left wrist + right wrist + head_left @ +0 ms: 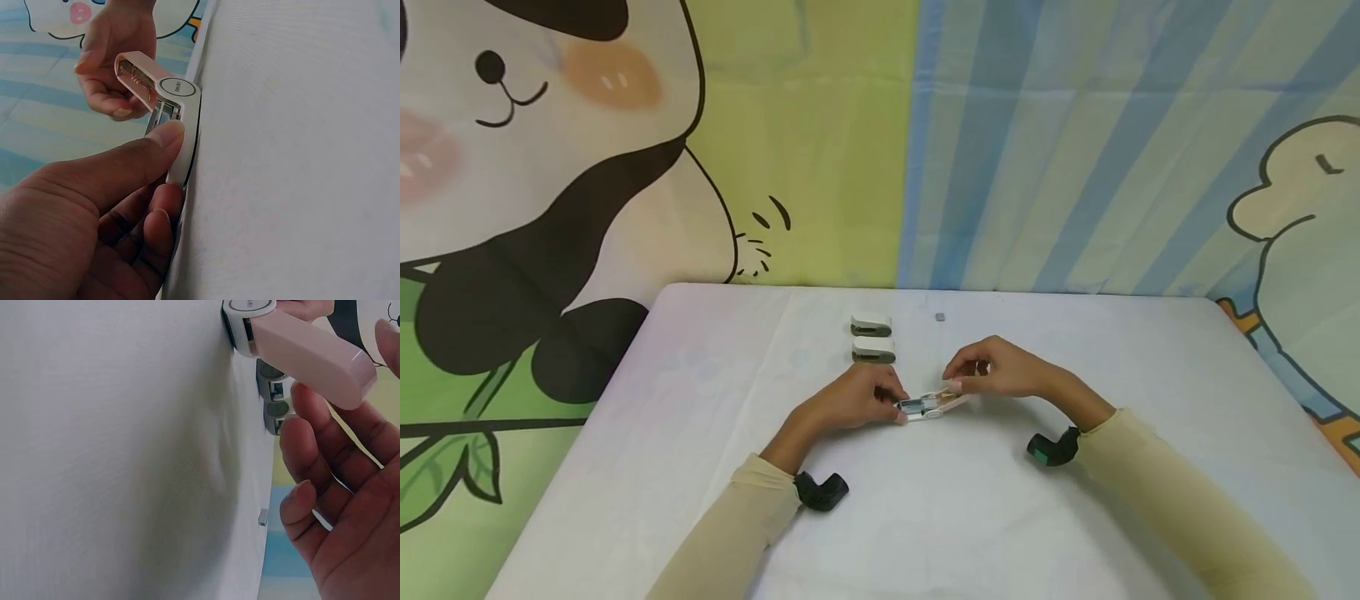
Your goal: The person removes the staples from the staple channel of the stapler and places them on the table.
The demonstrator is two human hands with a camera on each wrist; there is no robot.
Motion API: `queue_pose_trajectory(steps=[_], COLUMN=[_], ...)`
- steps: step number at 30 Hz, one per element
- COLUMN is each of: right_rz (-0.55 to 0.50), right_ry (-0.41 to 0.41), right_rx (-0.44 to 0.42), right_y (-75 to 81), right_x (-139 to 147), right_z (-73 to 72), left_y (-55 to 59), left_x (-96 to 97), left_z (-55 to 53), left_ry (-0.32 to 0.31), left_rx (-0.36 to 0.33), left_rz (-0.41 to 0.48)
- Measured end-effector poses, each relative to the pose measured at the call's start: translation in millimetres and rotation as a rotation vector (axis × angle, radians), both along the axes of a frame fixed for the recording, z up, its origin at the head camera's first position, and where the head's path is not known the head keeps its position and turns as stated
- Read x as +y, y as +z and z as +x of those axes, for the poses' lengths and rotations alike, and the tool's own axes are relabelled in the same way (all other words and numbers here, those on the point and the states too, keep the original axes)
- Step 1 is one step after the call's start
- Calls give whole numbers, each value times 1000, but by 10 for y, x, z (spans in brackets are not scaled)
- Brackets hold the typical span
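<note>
An opened stapler point(934, 412) with a white base lies on the white table between the two hands, its pink top point(312, 356) swung up and back. My left hand point(855, 398) pinches the end of the base, thumb on top and fingers below, as the left wrist view shows. The metal staple channel point(165, 112) shows beside the thumb. Close to the raised end of the pink top is my right hand point(1003, 369). Its fingers point(306, 403) are relaxed, with fingertips right at the top's end and the thumb standing apart.
Two more white staplers point(871, 324) point(873, 350) stand one behind the other beyond the left hand. A small grey block that looks like staples point(940, 317) lies near the back edge. A patterned curtain point(820, 167) hangs behind the table point(737, 333).
</note>
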State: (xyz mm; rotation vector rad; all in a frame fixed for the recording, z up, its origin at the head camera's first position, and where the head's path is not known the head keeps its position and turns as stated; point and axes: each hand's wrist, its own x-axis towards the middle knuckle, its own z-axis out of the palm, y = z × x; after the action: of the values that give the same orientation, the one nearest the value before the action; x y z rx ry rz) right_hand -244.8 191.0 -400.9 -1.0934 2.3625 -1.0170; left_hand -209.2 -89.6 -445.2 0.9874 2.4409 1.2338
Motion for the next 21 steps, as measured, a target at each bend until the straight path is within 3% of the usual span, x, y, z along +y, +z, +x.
queue_pose_trajectory(steps=[7,14,21], right_rz=[17,28,48], right_ry=[25,25,-15], right_rx=[-41,74,112], right_y=[27,73,127], right_x=[90,132,242], right_z=[68,120,117], left_y=[28,5,21], left_x=[12,63,224], left_z=[21,27,42], left_ry=[10,25,53], left_rx=[-13,35,98], left_rz=[-15,-17,-19])
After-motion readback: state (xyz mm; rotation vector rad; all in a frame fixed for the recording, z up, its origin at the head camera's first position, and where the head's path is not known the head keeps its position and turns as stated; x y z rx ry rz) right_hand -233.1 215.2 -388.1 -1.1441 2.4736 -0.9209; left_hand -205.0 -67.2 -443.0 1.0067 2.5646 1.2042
